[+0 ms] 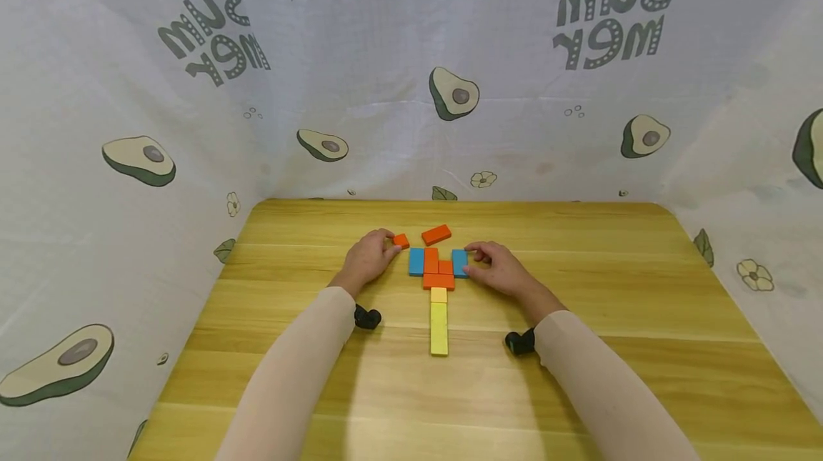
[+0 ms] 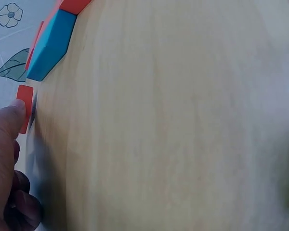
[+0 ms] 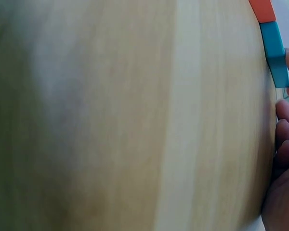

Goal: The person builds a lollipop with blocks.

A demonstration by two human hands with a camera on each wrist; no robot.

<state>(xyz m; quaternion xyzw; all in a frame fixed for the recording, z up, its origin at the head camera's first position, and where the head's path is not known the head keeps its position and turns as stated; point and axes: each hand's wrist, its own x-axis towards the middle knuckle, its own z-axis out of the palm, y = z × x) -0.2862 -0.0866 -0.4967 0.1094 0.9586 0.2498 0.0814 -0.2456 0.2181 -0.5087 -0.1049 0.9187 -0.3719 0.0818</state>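
Note:
My left hand (image 1: pixel 369 257) pinches a small orange-red square block (image 1: pixel 401 241) between thumb and forefinger, left of a flat block figure. In the left wrist view, the thumb lies against that block (image 2: pixel 24 109). On the figure's other side, my right hand (image 1: pixel 503 270) has thumb and forefinger at the two ends of a blue rectangular block (image 1: pixel 459 263). The right wrist view shows fingertips against this blue block (image 3: pixel 275 55). Another blue block (image 1: pixel 416 261) forms the left side, with an orange-red upright block (image 1: pixel 431 261), a small square (image 1: pixel 446 267) and a crosswise block (image 1: pixel 439 281) between.
Below the figure, a pale yellow square (image 1: pixel 439 294) meets a long yellow block (image 1: pixel 439 329). A loose orange-red block (image 1: pixel 436 234) lies tilted above it. The wooden table (image 1: pixel 579 389) reaches back to a white avocado-print cloth (image 1: pixel 386 53).

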